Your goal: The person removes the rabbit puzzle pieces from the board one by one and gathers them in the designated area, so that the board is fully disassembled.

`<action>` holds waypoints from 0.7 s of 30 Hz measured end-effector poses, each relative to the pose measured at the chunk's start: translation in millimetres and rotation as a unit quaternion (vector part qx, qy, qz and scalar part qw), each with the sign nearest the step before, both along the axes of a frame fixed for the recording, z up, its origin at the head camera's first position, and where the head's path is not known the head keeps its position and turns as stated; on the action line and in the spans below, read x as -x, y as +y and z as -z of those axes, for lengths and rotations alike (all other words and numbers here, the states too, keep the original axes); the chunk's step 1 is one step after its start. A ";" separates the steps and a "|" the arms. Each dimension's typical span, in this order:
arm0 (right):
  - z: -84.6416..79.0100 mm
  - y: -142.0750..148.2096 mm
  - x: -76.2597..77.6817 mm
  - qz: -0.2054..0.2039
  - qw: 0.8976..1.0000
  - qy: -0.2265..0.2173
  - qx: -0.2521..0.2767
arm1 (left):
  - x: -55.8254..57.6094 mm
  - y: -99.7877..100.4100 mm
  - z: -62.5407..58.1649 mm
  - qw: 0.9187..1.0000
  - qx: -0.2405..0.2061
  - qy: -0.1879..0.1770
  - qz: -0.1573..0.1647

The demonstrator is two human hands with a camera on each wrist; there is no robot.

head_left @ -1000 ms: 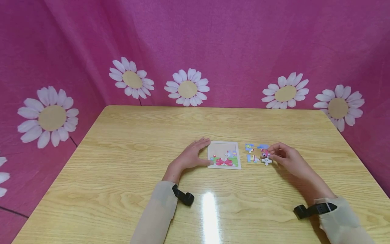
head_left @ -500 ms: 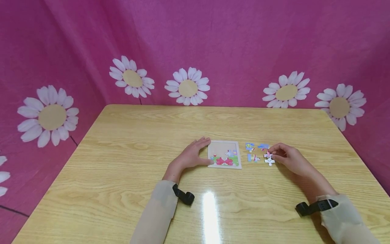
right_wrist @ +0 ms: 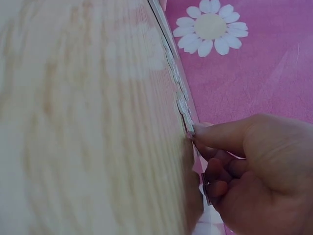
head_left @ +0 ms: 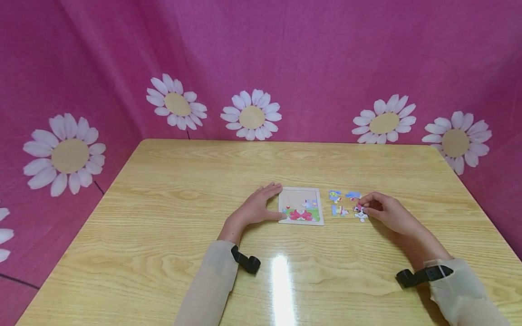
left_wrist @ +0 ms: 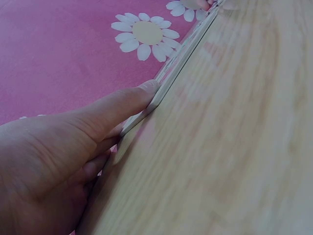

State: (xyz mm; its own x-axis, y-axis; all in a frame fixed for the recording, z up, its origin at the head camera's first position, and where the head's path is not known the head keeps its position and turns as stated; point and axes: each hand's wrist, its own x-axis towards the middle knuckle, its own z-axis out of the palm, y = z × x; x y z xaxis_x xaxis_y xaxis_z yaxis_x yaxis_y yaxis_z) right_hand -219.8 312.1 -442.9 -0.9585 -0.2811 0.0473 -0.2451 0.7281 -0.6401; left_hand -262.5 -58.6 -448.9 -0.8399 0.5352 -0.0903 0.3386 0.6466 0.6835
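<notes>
My left hand (head_left: 256, 207) holds the left side of a square, pale-rimmed puzzle tray (head_left: 321, 213), its thumb on the near left corner and its fingers at the far left corner. Joined pieces (head_left: 301, 215) showing red shapes and green ground fill the tray's near part; bare backing shows behind them. Right of the tray, my right hand (head_left: 387, 213) pinches a puzzle piece (head_left: 360, 216) with white and pink print, partly covered by the fingertips. In the right wrist view the thumb (right_wrist: 220, 137) lies at a piece's edge, low over the table.
Beside the tray lie more loose puzzle pieces: a blue-and-yellow one (head_left: 335, 195), a blue one (head_left: 352, 195) and a striped one (head_left: 339, 211). The wooden table (head_left: 195, 280) meets a pink flowered cloth (head_left: 310, 68) at the back.
My right hand has shifted slightly right, and the pink-and-white print under its fingertips has moved and turned with it. My left hand stays at the tray.
</notes>
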 end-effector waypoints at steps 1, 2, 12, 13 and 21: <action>0.2 0.6 -0.1 0.000 1.000 0.001 0.001 | 0.1 0.2 0.1 1.000 0.000 0.000 0.000; 0.7 1.2 -0.2 0.000 1.000 0.005 0.002 | 0.1 0.3 0.2 1.000 0.000 0.000 0.000; -0.6 -18.3 6.1 -0.035 0.996 0.037 0.075 | 1.4 -0.7 1.1 1.000 0.002 0.013 0.008; -0.6 -22.8 7.6 -0.040 0.996 0.032 0.080 | 1.7 -0.9 1.4 1.000 0.002 0.014 0.009; 0.9 -60.7 24.0 -0.093 0.992 0.027 0.079 | 2.6 -0.7 2.7 1.000 -0.002 0.011 0.011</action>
